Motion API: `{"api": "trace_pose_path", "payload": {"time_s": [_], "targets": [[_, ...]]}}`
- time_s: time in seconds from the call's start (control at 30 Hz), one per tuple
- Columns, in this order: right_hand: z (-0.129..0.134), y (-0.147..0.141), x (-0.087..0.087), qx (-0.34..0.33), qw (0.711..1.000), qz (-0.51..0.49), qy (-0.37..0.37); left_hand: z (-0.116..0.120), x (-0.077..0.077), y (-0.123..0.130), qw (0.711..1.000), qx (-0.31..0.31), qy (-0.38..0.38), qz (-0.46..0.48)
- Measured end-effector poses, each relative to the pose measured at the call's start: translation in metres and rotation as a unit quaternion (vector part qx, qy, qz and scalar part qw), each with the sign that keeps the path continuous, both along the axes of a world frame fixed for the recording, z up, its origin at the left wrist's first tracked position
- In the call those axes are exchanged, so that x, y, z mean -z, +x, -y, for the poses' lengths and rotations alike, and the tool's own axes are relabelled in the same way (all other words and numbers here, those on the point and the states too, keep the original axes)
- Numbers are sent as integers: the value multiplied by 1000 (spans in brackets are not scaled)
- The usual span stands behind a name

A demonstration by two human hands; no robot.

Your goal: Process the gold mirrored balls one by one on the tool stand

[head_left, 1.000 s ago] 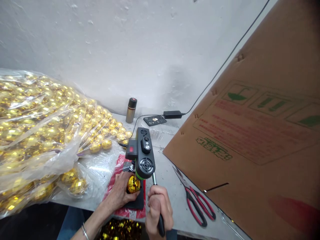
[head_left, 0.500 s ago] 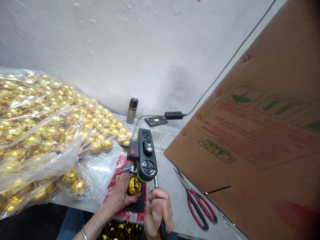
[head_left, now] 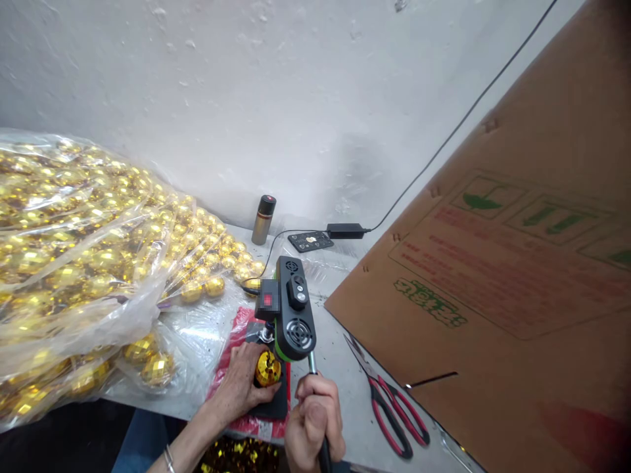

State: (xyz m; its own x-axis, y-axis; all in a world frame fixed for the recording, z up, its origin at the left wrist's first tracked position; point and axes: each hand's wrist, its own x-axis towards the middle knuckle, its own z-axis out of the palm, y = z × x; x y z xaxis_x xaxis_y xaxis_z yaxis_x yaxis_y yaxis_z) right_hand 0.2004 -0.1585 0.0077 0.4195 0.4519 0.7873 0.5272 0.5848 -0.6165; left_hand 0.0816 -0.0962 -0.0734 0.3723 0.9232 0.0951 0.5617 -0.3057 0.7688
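Note:
A gold mirrored ball (head_left: 268,369) sits on the black base plate (head_left: 277,405) of a small bench machine. My left hand (head_left: 241,378) is closed around the ball from the left, thumb in front and fingers behind. Over the ball stands the machine's black head (head_left: 294,309), with round vents, two buttons and green trim. A lever with a metal rod (head_left: 312,363) and black grip comes down at its right, and my right hand (head_left: 316,417) is wrapped around that grip. The head hides part of the ball's far side.
A clear plastic bag of gold balls (head_left: 98,249) fills the left. Red-handled scissors (head_left: 389,407) lie beside a large cardboard box (head_left: 493,276) at right. Behind are a dark-capped bottle (head_left: 263,220), a phone (head_left: 310,241) and a cabled power adapter (head_left: 345,230). Red plastic (head_left: 224,371) lies under the machine.
The whole view has shifted slightly, so things appear a little further right and lower. Both hands keep the same holds on the ball and the lever.

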Motion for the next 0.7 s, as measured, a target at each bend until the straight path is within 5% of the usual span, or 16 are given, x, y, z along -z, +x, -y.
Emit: {"api": "trace_pose_path", "payload": {"time_s": [0.27, 0.7], "targets": [[-5, -4, -8, 32, 999, 5, 19, -1, -1, 2, 1000, 1, 12, -6], [-9, 14, 43, 39, 993, 101, 45, -1, -4, 2, 1000, 12, -17, 16]]}}
